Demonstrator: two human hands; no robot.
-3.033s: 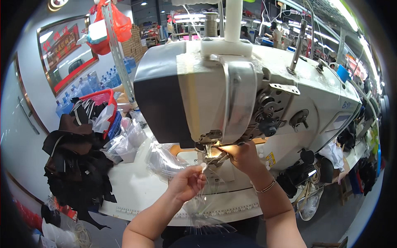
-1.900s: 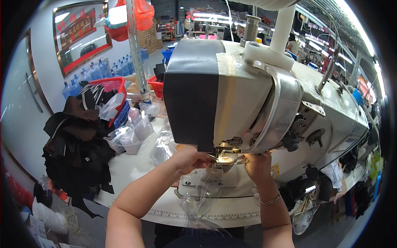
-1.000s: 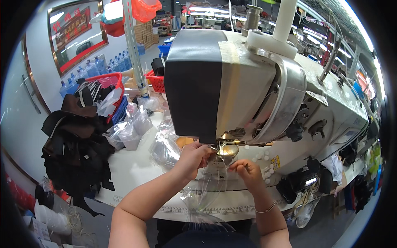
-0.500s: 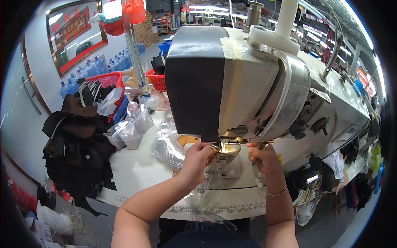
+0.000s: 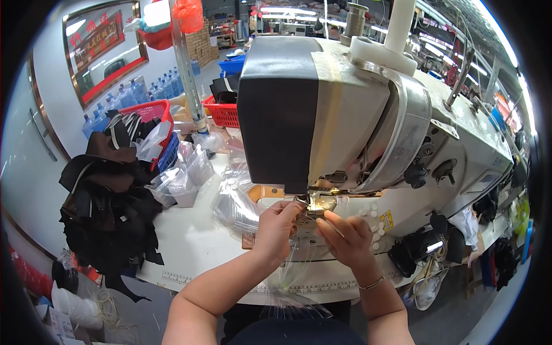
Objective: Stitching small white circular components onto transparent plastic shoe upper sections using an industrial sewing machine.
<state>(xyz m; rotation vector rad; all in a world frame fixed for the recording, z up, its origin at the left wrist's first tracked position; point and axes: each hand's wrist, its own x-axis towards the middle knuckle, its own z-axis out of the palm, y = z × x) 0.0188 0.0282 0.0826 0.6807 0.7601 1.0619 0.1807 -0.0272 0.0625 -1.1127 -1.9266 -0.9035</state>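
Observation:
My left hand [image 5: 275, 227] is closed in a pinch right beside the needle area [image 5: 307, 202] of a sewing machine [image 5: 345, 115]. Clear plastic strips [image 5: 287, 270] hang below its fingers and fan out over the table's front edge toward my lap. My right hand [image 5: 349, 237] is just to the right of the needle area, thumb and forefinger bent close together near the strips. Whatever lies between its fingertips is too small to make out. The machine's lamp lights the metal plate between my hands.
Small white discs [image 5: 376, 230] lie right of the needle. Bagged clear plastic [image 5: 236, 204] and a clear tub [image 5: 187, 184] stand left. Dark fabric pieces [image 5: 109, 213] spill over the table's left edge beside a red basket [image 5: 164, 112]. A ruler strip [image 5: 328, 287] edges the front.
My right hand has left the machine's right side and moved left and nearer to me, beside the left hand. The left hand keeps its pinch by the needle and has shifted only slightly.

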